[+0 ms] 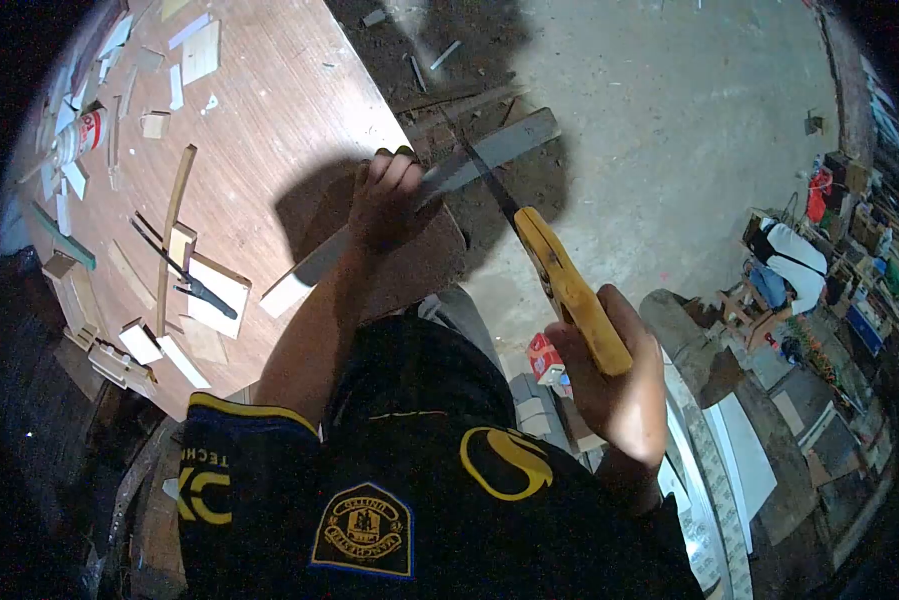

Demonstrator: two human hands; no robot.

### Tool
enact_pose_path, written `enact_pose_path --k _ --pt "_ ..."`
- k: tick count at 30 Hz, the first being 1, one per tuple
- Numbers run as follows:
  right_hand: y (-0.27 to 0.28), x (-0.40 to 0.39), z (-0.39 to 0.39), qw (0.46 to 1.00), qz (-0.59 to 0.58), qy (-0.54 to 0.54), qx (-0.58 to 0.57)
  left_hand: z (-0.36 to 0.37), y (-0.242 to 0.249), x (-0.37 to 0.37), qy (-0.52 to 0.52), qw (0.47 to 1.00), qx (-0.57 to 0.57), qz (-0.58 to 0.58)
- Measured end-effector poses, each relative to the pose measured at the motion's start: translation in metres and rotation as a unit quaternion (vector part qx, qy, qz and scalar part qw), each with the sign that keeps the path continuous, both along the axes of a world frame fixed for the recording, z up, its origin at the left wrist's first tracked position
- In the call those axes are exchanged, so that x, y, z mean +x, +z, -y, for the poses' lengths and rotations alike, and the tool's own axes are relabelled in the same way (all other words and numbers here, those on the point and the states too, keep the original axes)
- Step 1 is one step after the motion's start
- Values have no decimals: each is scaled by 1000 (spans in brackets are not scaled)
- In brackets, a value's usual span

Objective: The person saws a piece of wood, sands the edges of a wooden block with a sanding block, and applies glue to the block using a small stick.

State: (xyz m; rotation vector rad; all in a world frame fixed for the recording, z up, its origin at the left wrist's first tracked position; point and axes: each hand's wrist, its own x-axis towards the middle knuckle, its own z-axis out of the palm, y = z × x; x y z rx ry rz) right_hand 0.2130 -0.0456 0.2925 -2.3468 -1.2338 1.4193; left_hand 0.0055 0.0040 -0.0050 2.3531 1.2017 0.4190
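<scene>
On the left stands a round wooden table (269, 110), its top covered with small wood offcuts (199, 52), a glue bottle (81, 132) with a red label near the far-left edge, and a dark knife-like tool (191, 285) lying on a pale board.

At the table's right edge lies the strip (439, 180). It is a long, thin, flat piece, grey in this light, with a paler cut end nearest the person. Its long axis runs diagonally: the near end sits low and left on the table, and the far end points up and right, sticking out past the table edge over the dirt floor (669, 110).

The left hand (384, 200) presses down on the strip close to the table edge. The fingers are curled together over its far side, so the hand is clamped on it.

Just right of this hand, the handsaw (539, 250) crosses the strip. Its dark narrow blade touches the strip at the overhanging part, and the blade points up and left, away from the person. The yellow handle points down and right.

The right hand (614, 385) is wrapped tightly around the yellow handle, fingers closed on it.

At the far right, colourful clutter (829, 280) lies on the ground, well apart from the work.
</scene>
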Motion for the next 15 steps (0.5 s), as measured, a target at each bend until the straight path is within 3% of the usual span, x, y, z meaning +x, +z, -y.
enact_pose_path --k 2,3,4,5,6,7,9,10,13,14,15 --pt "1 -3 2 1000 9 -8 19 -9 -1 -1 -24 979 197 -50" --pt "-1 -5 5 1000 7 -15 19 -9 -8 -2 -22 977 207 -56" --pt "-2 -8 7 1000 4 -21 21 -9 -16 0 99 969 216 -65" --pt "-2 -10 10 999 -2 -16 29 -7 -22 0 218 948 221 -72" --pt "-2 -12 12 1000 1 -14 27 -5 -7 3 295 943 139 -60" --pt "-2 -11 15 1000 5 -12 25 -5 -2 6 300 940 148 -63" --pt "-4 -13 18 999 4 -17 50 -1 1 4 457 866 184 -83" --pt "-4 -13 17 998 -5 -32 48 3 -3 2 511 845 129 -90" --pt "-9 -12 21 996 -20 -30 86 1 -6 8 542 815 157 -133" --pt "-9 -12 20 996 -18 -29 80 2 -4 8 552 825 76 -94" --pt "-9 -13 18 997 -16 -29 74 1 -2 8 553 825 77 -88"
